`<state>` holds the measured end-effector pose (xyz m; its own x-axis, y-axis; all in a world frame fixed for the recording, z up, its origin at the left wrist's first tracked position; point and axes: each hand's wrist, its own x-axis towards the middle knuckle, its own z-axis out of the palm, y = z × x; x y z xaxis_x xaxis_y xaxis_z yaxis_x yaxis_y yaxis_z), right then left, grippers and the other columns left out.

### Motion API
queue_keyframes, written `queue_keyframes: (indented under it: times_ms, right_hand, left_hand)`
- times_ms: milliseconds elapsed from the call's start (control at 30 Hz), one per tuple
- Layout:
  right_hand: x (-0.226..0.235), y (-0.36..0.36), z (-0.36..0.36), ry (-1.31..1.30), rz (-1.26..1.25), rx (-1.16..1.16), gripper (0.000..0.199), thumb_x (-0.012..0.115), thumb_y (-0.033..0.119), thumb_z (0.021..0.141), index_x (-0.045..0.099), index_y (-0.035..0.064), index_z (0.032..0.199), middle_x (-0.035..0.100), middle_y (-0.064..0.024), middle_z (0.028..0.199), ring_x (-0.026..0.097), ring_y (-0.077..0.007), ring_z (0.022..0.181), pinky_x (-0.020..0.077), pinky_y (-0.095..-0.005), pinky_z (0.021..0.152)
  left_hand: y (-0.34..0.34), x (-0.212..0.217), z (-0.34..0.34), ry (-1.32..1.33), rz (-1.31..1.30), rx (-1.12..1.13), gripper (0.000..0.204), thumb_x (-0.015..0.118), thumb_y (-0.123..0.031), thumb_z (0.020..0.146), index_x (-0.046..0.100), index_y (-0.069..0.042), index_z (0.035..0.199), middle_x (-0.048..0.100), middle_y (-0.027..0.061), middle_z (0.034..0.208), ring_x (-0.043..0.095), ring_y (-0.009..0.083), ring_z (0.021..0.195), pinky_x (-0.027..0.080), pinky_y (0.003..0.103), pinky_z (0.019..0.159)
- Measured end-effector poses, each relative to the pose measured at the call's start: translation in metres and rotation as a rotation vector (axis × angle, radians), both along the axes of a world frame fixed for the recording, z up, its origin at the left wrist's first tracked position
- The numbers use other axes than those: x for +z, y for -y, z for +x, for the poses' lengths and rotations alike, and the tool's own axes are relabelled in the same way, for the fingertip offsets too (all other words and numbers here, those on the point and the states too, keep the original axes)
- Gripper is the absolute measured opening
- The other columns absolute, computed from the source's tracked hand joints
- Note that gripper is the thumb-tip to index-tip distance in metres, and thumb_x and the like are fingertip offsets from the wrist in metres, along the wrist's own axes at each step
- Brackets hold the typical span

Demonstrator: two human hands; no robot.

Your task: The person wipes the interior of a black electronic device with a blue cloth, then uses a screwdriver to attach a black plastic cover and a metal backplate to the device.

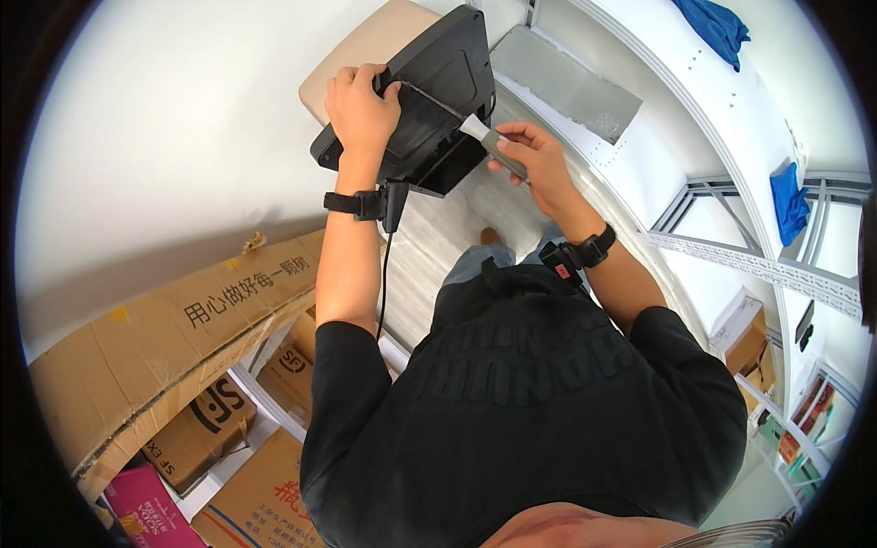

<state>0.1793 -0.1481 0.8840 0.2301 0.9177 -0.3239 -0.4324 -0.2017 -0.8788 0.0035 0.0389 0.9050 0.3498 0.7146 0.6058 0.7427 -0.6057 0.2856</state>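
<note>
My left hand [363,114] rests on the near left edge of a black plastic housing [448,68], its thumb curled over the rim and its fingers bent. The housing is tilted, with a flat panel and a boxy lower part. In my right hand [537,164] is a small grey-handled tool [505,152] with a white flared end, which looks like a brush. Its white end is close to the housing's right side; I cannot tell if they touch. A thin grey line runs across the panel from my left thumb towards that end.
Behind the housing is a beige rounded panel [365,46]. Cardboard boxes [215,429] and a long carton [164,338] fill the lower left. White metal shelving [713,242] curves along the right, with blue cloths [787,203] on it. A grey plate [566,82] lies at the upper right.
</note>
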Motion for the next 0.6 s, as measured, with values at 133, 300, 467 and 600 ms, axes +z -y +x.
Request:
queue_keyframes:
  times_ms: [133, 300, 467, 600]
  right_hand:
    - [-0.001, -0.003, -0.004, 0.005, 0.011, -0.008, 0.027, 0.061, 0.018, 0.090, 0.056, 0.0055, 0.113, 0.063, -0.0023, 0.094, 0.065, -0.0107, 0.079, 0.0386, -0.0218, 0.052]
    - [0.002, -0.006, -0.008, 0.012, 0.011, -0.009, 0.027, 0.061, 0.017, 0.090, 0.056, 0.0054, 0.114, 0.063, -0.0020, 0.096, 0.065, -0.0103, 0.080, 0.0385, -0.0215, 0.053]
    - [0.009, -0.007, -0.014, 0.168, 0.034, -0.002, 0.032, 0.066, 0.013, 0.084, 0.056, 0.0047, 0.113, 0.060, -0.0024, 0.100, 0.061, -0.0102, 0.080, 0.0395, -0.0222, 0.054]
    - [0.006, -0.010, -0.011, 0.281, 0.033, -0.024, 0.039, 0.070, 0.009, 0.076, 0.055, 0.0037, 0.112, 0.057, -0.0051, 0.103, 0.058, -0.0111, 0.080, 0.0418, -0.0231, 0.055]
  left_hand:
    - [0.001, -0.003, 0.001, 0.015, 0.006, 0.025, 0.026, 0.080, -0.017, 0.067, 0.070, -0.014, 0.091, 0.059, 0.0039, 0.089, 0.055, 0.0261, 0.090, 0.043, 0.039, 0.077]
    - [0.008, 0.004, 0.005, 0.008, 0.015, 0.058, 0.027, 0.081, -0.015, 0.065, 0.071, -0.011, 0.090, 0.063, 0.0085, 0.091, 0.058, 0.0296, 0.089, 0.048, 0.039, 0.077]
    - [0.007, -0.002, 0.002, 0.023, 0.005, 0.051, 0.026, 0.080, -0.018, 0.066, 0.070, -0.013, 0.090, 0.060, 0.0050, 0.091, 0.056, 0.0270, 0.091, 0.044, 0.039, 0.078]
    - [0.008, 0.000, 0.002, 0.007, 0.018, 0.073, 0.027, 0.080, -0.018, 0.066, 0.071, -0.012, 0.090, 0.063, 0.0085, 0.092, 0.058, 0.0295, 0.089, 0.048, 0.039, 0.077]
